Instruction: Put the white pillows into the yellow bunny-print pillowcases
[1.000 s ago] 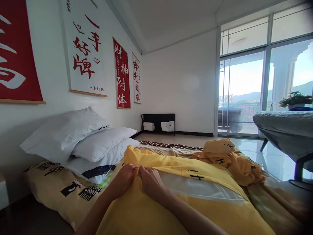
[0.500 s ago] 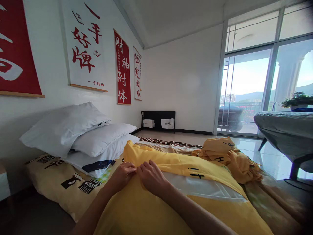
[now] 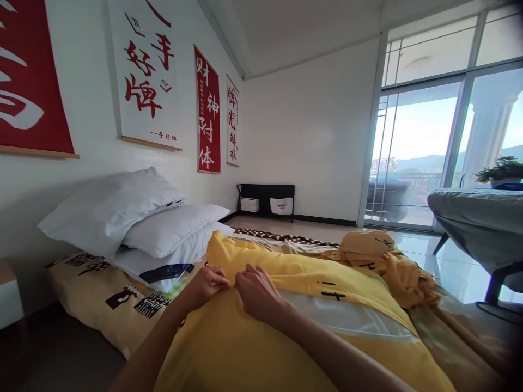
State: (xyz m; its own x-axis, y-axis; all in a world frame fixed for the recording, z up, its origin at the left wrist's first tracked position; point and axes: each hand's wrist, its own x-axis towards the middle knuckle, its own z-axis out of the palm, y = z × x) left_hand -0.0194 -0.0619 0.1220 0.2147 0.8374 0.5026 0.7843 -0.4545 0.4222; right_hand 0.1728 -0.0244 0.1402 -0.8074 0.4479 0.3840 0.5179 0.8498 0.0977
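A: What takes up the view?

B: A low bed with a printed sheet [image 3: 122, 310] along the wall, three white pillows [image 3: 134, 223] stacked at its head, and a yellow duvet cover [image 3: 253, 348] spread over the middle, white filling [image 3: 347, 318] showing at its open edge. A crumpled yellow cloth [image 3: 388, 261] lies at the far side.

A: And the hands?

B: Both sit at the cover's edge, side by side, nearly touching. The left hand [image 3: 206, 284] pinches the yellow hem between thumb and fingers. The right hand [image 3: 257, 291] is closed over the fabric beside it, grasping the same edge, though what lies under its palm is hidden, possibly a fastener.

A: How should this be handled?

B: I'd judge it best to keep the hem taut between the hands, with the filling tucked clear of the seam.
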